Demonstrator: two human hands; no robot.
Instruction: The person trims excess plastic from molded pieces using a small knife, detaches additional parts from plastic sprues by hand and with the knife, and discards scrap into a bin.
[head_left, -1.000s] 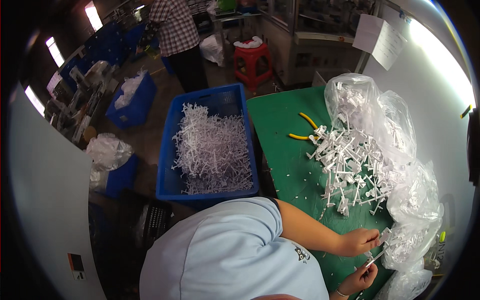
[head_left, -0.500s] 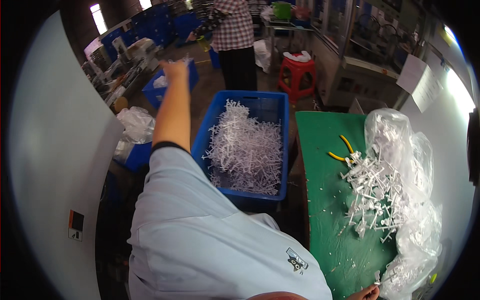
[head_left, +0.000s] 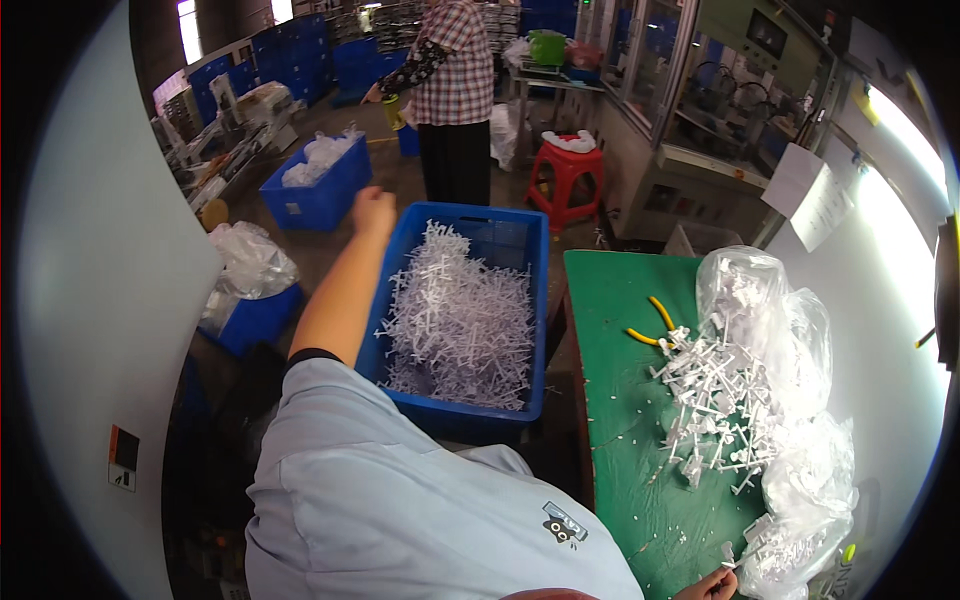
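Note:
My left hand (head_left: 375,211) is stretched out at the far left corner of a big blue crate (head_left: 541,330). Its fingers look curled in, and whatever they hold, if anything, is hidden. A heap of small white plastic pieces (head_left: 460,325) fills much of the crate. Low in the picture, my right hand (head_left: 712,586) pinches a small white plastic part (head_left: 728,554) over the green table (head_left: 620,430). Beyond it lies a pile of white T-shaped plastic parts (head_left: 715,400), with clear plastic bags (head_left: 795,350) of similar parts along the right side.
Yellow-handled pliers (head_left: 655,325) lie by the pile. A person in a checked shirt (head_left: 453,80) stands beyond the crate. Another blue crate (head_left: 320,190) holds white pieces. A red stool (head_left: 566,180) and a machine (head_left: 700,130) stand behind; pale panels (head_left: 90,330) flank both sides.
My left arm has drawn back and lower, and its hand has come closer to the big crate. The view has shifted a little. My right hand keeps the white part at the table.

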